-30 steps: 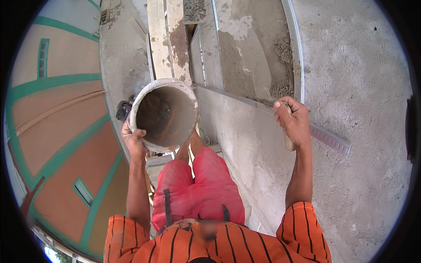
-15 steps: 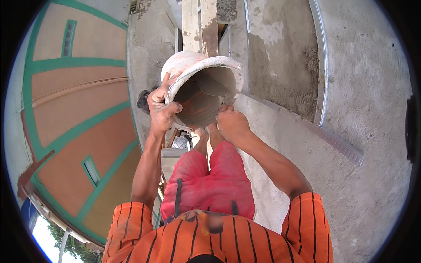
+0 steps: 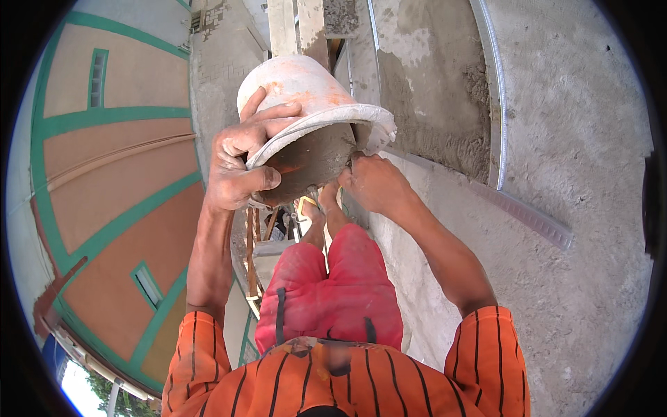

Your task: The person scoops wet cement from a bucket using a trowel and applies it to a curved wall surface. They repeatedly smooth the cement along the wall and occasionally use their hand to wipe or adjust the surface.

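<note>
A white plastic bucket (image 3: 295, 83), stained orange, is tipped with its mouth toward me and downward, grey wet mortar (image 3: 316, 156) inside. My left hand (image 3: 243, 160) grips its rim on the left, fingers over the outside, thumb at the mouth. My right hand (image 3: 375, 177) is closed at the bucket's right side, on the trowel whose handle showed earlier; the trowel is mostly hidden now. A little grey mortar seems to hang at the lower lip.
To the right stands a rough plastered wall (image 3: 570, 125) with a wet mortar section (image 3: 438, 90), a metal guide strip and a perforated metal bar (image 3: 528, 215). Planks (image 3: 309, 24) run ahead. Below are my bare legs and wooden framework (image 3: 253, 243). A painted building (image 3: 118, 201) is at left.
The bucket has been raised and tipped over toward me, showing more of its outside. My right hand has moved left from beside the wall to the bucket's mouth.
</note>
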Motion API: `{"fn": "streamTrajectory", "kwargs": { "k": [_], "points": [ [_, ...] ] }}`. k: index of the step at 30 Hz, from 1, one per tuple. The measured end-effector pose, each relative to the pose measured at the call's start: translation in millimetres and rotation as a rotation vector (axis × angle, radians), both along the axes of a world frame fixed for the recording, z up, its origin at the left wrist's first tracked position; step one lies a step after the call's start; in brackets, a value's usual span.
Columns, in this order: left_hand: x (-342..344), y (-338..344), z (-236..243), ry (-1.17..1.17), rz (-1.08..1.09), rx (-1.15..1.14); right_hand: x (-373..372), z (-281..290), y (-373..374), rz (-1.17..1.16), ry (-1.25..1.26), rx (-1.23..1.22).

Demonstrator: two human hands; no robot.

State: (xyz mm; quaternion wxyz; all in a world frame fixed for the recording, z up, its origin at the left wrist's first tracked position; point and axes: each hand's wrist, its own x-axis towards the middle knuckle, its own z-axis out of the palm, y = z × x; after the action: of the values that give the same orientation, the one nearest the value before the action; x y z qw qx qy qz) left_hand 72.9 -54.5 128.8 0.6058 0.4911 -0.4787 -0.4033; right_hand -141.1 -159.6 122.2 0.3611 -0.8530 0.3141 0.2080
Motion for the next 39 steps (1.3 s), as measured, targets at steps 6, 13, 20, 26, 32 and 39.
{"fn": "streamTrajectory", "kwargs": {
  "k": [6,13,20,26,32,39],
  "points": [
    [17,-8,26,0.288,0.195,-0.011,18,16,26,-0.110,-0.208,0.229],
    [-4,-4,15,0.294,0.429,0.022,41,22,24,-0.154,-0.451,0.485],
    [1,4,-6,0.330,0.553,0.007,13,-7,22,-0.395,-0.523,0.744],
    [7,17,-32,0.292,0.650,0.035,-3,-33,18,-0.396,-0.214,0.200],
    [10,47,-47,0.404,0.692,0.076,-18,-17,49,-0.349,-0.284,0.004],
    [20,93,-70,0.436,0.704,0.134,-84,20,26,-0.520,-0.171,1.181]
  ]
}}
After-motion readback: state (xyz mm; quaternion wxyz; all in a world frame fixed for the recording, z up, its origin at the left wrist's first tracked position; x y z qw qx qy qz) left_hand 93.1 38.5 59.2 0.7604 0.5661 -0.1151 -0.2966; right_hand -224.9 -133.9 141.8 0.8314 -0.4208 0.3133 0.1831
